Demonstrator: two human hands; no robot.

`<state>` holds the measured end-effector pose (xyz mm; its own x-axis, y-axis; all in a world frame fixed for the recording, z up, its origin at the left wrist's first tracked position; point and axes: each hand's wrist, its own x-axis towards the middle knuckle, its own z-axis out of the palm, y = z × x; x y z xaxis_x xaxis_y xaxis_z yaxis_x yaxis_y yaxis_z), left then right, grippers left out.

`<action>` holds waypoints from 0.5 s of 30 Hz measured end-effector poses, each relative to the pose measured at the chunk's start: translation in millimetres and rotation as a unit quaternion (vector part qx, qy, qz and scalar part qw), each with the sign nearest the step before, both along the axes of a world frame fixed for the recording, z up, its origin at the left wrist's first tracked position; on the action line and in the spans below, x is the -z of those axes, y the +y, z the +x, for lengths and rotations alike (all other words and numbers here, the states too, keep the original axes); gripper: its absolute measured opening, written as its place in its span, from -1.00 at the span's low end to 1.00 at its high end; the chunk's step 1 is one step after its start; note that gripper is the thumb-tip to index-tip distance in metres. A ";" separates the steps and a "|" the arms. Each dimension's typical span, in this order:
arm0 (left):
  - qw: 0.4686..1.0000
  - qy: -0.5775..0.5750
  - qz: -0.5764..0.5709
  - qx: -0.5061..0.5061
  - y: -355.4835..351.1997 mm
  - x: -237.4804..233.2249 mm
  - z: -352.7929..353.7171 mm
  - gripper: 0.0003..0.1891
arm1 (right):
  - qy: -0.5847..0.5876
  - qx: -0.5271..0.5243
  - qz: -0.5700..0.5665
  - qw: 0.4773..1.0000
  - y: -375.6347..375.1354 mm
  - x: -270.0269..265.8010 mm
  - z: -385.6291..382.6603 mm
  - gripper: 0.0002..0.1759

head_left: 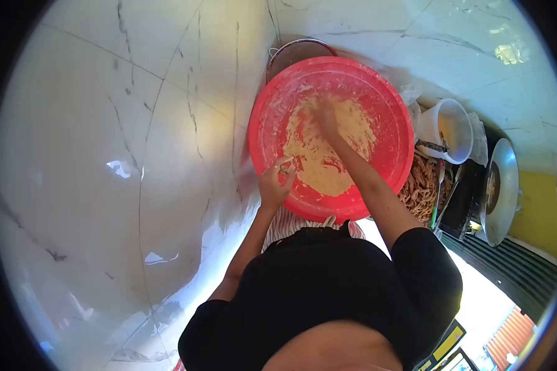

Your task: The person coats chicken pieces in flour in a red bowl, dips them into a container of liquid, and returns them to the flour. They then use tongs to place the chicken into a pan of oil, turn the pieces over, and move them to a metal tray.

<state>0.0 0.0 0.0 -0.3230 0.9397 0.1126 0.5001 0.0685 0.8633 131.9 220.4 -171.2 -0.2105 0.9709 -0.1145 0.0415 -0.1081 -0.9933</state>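
Note:
A wide red basin (395, 139) holds a pale yellow, crumbly floury mixture (346, 123) spread over its bottom. My right hand (325, 117) reaches into the far part of this mixture, fingers down in it and smeared by motion. At the near left rim is my left hand (276, 185), its fingers loosely bent and apart, with pale mixture stuck to the fingertips. Nothing shows between the left thumb and fingers. Whether the right fingers are closed is hidden by the blur.
Behind the basin, a round rim (300, 44) pokes out against the tiled wall (136, 123). To the right stand a clear plastic tub (455, 123), a heap of brown strips (419, 191) with utensils beside it, and a metal pan (506, 191). A striped cloth (281, 227) lies below the basin.

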 end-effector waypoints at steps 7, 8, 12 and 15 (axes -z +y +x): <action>0.999 0.036 0.032 -0.003 7.8 1.1 -5.1 -0.75 | -0.252 -0.202 0.374 0.870 -74.9 -42.7 -20.1 -0.83; 0.999 0.039 0.022 0.001 5.6 -0.2 -5.7 -0.75 | -0.185 -0.250 0.381 0.871 -86.5 -42.9 -19.3 -0.81; 0.997 0.057 0.055 0.000 5.9 4.8 -7.2 -0.75 | -0.015 -0.404 0.039 0.914 -111.1 -46.9 11.1 -0.76; 0.999 0.035 0.016 0.005 6.2 1.9 -7.1 -0.76 | -0.206 -0.481 0.221 0.823 -117.8 -46.7 39.3 -0.71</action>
